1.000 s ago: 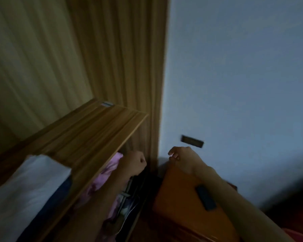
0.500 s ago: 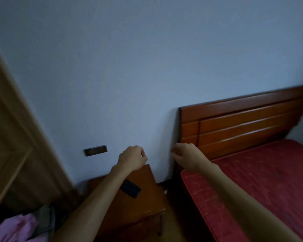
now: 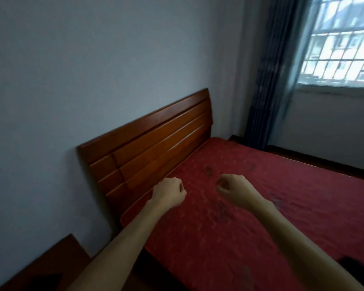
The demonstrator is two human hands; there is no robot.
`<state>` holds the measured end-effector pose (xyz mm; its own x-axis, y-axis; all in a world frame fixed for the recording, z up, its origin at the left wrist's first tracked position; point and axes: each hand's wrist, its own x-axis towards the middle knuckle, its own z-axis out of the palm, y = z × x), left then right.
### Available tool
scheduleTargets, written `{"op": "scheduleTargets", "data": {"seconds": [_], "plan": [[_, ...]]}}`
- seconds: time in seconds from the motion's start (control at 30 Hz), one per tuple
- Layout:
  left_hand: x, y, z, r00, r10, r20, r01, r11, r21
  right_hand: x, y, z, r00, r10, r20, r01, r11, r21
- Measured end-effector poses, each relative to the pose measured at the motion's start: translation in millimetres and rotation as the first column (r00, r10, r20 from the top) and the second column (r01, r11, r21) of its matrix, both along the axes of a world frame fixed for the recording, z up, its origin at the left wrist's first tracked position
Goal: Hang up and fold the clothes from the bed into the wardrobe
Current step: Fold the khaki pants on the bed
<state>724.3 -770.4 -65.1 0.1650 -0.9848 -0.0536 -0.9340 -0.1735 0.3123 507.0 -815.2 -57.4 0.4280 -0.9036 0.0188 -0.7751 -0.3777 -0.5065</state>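
The bed [image 3: 261,206] with a red patterned cover fills the lower right, its brown wooden headboard [image 3: 151,143] against the wall. My left hand [image 3: 169,194] floats over the bed's head end, fingers curled into a loose fist around nothing. My right hand [image 3: 233,191] hangs beside it, fingers curled in and empty too. A dark item [image 3: 359,267] lies at the bed's lower right edge, mostly cut off, so I cannot tell what it is. The wardrobe is out of view.
A brown bedside table [image 3: 51,265] stands at the lower left with a dark object [image 3: 44,283] on it. A dark blue curtain [image 3: 267,80] hangs beside a barred window [image 3: 340,43] at the upper right. Bare wall runs behind the headboard.
My view has swung right, from the wardrobe shelf past the bedside table to the bed and window. Both hands stayed raised in front, curled and empty.
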Motion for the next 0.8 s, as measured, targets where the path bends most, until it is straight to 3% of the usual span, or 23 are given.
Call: {"op": "scheduleTargets", "data": {"seconds": [0.3, 0.57, 0.8], "plan": [[-222.2, -87.2, -10.2, 0.908, -0.418, 0.027, 0.417, 0.909, 0.018, -213.6, 12.9, -26.0, 0.906, -0.422, 0.018, 0.420, 0.905, 0.058], [-395.9, -138.4, -50.1, 0.721, -0.692, -0.043, 0.693, 0.717, 0.074, -368.4, 25.4, -56.8, 0.714, -0.699, -0.045, 0.699, 0.706, 0.110], [-529.0, -182.7, -92.9, 0.570, -0.811, -0.131, 0.820, 0.552, 0.152, -472.9, 24.9, -95.5, 0.536, -0.827, -0.171, 0.839, 0.500, 0.214]]}}
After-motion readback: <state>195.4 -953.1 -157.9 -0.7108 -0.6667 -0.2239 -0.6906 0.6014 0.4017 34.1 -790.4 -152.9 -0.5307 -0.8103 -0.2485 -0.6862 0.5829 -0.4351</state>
